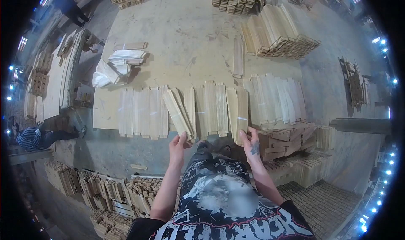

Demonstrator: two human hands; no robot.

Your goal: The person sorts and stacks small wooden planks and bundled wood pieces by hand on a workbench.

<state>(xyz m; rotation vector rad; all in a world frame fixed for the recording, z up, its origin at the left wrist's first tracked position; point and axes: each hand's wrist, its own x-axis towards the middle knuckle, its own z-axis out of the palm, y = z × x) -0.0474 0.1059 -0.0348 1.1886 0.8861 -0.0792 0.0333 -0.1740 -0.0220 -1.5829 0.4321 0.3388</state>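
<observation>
Laid planks point(143, 111) are sitting edge to edge just beyond both grips, covering the desk point(105, 109) there; tilted planks point(179, 111) in the left grip point(177, 145) are crossing them. A low stack point(287, 141) is crowding the outer side of the right grip point(252, 144), itself pinching a single plank point(241, 111). Bare floor point(105, 151) is lying open outside the left grip.

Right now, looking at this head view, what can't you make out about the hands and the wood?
- Head view: how many tilted slats the left hand grips; they overlap.
- Head view: the lower end of the upright slat, covered by the right hand.
- Head view: the floor right below, hidden by the printed shirt.
- Head view: the person top left, small and cut by the lens edge.
</observation>
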